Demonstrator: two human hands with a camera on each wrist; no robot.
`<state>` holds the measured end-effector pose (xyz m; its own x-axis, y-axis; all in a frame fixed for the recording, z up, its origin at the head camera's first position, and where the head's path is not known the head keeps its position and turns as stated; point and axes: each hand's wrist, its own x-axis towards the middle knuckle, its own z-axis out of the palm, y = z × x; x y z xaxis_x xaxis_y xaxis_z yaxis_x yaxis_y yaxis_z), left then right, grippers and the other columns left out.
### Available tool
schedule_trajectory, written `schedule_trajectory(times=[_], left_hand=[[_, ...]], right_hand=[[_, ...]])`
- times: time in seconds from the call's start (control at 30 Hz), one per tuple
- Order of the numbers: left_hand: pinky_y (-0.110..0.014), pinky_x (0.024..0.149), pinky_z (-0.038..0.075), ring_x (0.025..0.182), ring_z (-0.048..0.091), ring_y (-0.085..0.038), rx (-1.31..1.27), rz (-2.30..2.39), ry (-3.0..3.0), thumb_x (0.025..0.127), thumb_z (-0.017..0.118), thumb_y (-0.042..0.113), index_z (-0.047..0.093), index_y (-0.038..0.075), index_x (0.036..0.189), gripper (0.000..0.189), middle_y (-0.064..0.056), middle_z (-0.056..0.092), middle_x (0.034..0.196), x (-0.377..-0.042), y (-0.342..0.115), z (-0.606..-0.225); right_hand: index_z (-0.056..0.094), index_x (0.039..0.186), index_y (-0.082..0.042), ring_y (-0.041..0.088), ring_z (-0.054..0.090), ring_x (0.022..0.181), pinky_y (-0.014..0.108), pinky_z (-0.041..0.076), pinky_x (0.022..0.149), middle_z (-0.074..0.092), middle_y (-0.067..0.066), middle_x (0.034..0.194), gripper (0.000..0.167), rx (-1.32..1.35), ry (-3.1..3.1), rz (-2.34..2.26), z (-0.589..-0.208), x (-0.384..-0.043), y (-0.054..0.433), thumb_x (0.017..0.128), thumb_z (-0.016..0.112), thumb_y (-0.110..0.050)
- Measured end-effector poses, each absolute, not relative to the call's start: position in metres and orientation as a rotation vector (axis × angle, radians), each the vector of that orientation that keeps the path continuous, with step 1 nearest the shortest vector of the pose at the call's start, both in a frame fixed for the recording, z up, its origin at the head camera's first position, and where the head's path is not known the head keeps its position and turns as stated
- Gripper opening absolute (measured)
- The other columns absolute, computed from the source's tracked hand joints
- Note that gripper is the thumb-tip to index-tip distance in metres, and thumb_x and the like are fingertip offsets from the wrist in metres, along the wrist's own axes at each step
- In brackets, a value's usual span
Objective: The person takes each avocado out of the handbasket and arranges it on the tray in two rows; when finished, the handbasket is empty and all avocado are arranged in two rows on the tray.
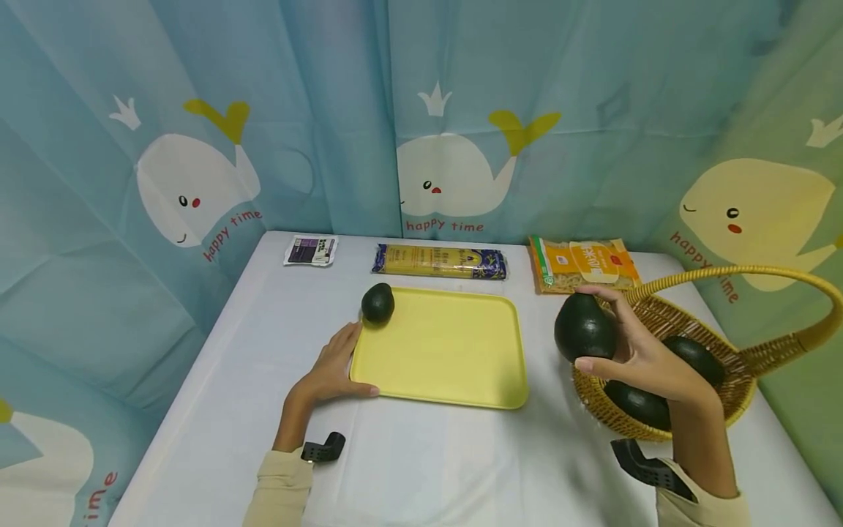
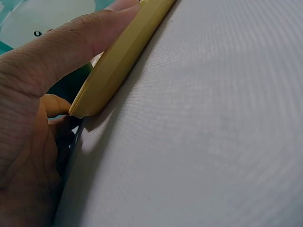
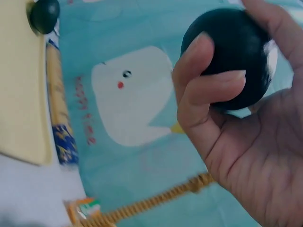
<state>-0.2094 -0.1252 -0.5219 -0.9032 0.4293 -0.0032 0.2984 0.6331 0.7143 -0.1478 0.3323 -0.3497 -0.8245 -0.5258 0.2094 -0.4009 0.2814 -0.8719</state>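
Observation:
My right hand grips a dark green avocado, thumb on one side and fingers curled round the other, raised near the left rim of the wicker basket. The right wrist view shows the same avocado within the curled fingers. At the near left corner of the yellow tray, my left hand holds the edge, its thumb along the near rim and its fingers by the left side. Another avocado sits at the tray's far left corner.
More avocados lie in the basket, whose tall arched handle rises at the right. Behind the tray lie a small white-and-purple packet, a long yellow-and-blue pack and an orange food bag. A whale-print curtain closes the back.

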Motion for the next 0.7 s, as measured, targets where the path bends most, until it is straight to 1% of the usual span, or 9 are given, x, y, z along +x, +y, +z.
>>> schedule_trajectory(times=[0.07,0.1,0.17,0.3,0.37,0.4,0.57,0.7], left_hand=[[-0.067,0.114,0.017,0.149,0.014,-0.039,0.602,1.128,2.68,0.059,0.083,0.056,0.012,0.011,0.158,0.13,-0.018,0.02,0.16,-0.209,-0.125,-0.522],[-0.067,0.114,0.017,0.149,0.014,-0.04,0.6,1.127,2.681,0.059,0.083,0.056,0.012,0.011,0.158,0.13,-0.018,0.02,0.16,-0.209,-0.126,-0.522],[-0.067,0.114,0.017,0.149,0.013,-0.04,0.593,1.115,2.682,0.059,0.083,0.057,0.012,0.012,0.158,0.13,-0.018,0.019,0.161,-0.209,-0.125,-0.522],[-0.066,0.115,0.015,0.15,0.011,-0.039,0.571,1.094,2.68,0.059,0.083,0.057,0.011,0.013,0.158,0.131,-0.017,0.017,0.162,-0.209,-0.125,-0.522],[-0.066,0.115,0.015,0.15,0.01,-0.039,0.567,1.098,2.674,0.059,0.083,0.057,0.01,0.011,0.158,0.131,-0.017,0.016,0.162,-0.21,-0.125,-0.522],[-0.065,0.116,0.014,0.15,0.009,-0.038,0.562,1.099,2.67,0.059,0.083,0.056,0.009,0.011,0.158,0.131,-0.017,0.015,0.163,-0.21,-0.125,-0.521],[-0.065,0.116,0.012,0.151,0.007,-0.038,0.555,1.103,2.649,0.06,0.084,0.055,0.008,0.008,0.158,0.132,-0.019,0.013,0.163,-0.209,-0.125,-0.519],[-0.066,0.116,0.013,0.15,0.008,-0.039,0.557,1.098,2.65,0.061,0.084,0.055,0.009,0.008,0.158,0.131,-0.019,0.014,0.163,-0.208,-0.125,-0.517]], right_hand=[[0.011,0.153,-0.009,0.013,0.056,0.112,0.032,0.058,0.073,0.024,0.009,0.149,0.092,-0.85,2.408,-1.58,-0.354,-0.153,0.326,0.082,0.063,0.018],[0.012,0.153,-0.011,0.014,0.059,0.108,0.035,0.059,0.072,0.027,0.008,0.147,0.091,-0.82,2.392,-1.587,-0.356,-0.155,0.322,0.083,0.063,0.017],[0.013,0.153,-0.014,0.015,0.06,0.106,0.036,0.059,0.071,0.03,0.008,0.144,0.089,-0.768,2.378,-1.593,-0.361,-0.159,0.316,0.085,0.063,0.014],[0.016,0.153,-0.021,0.015,0.059,0.104,0.037,0.059,0.068,0.029,0.011,0.143,0.086,-0.662,2.408,-1.587,-0.369,-0.169,0.303,0.087,0.066,0.005],[0.017,0.153,-0.024,0.016,0.059,0.103,0.037,0.059,0.064,0.028,0.016,0.144,0.086,-0.619,2.435,-1.581,-0.372,-0.174,0.297,0.088,0.068,0.001],[0.018,0.153,-0.025,0.016,0.058,0.105,0.037,0.058,0.064,0.027,0.017,0.146,0.086,-0.594,2.451,-1.574,-0.375,-0.177,0.295,0.088,0.069,-0.001],[0.018,0.152,-0.028,0.026,0.053,0.105,0.041,0.057,0.058,0.028,0.023,0.147,0.085,-0.5,2.461,-1.579,-0.389,-0.188,0.284,0.088,0.07,-0.008],[0.018,0.152,-0.027,0.035,0.052,0.11,0.042,0.058,0.065,0.028,0.025,0.147,0.085,-0.473,2.452,-1.594,-0.401,-0.198,0.276,0.088,0.072,-0.011]])
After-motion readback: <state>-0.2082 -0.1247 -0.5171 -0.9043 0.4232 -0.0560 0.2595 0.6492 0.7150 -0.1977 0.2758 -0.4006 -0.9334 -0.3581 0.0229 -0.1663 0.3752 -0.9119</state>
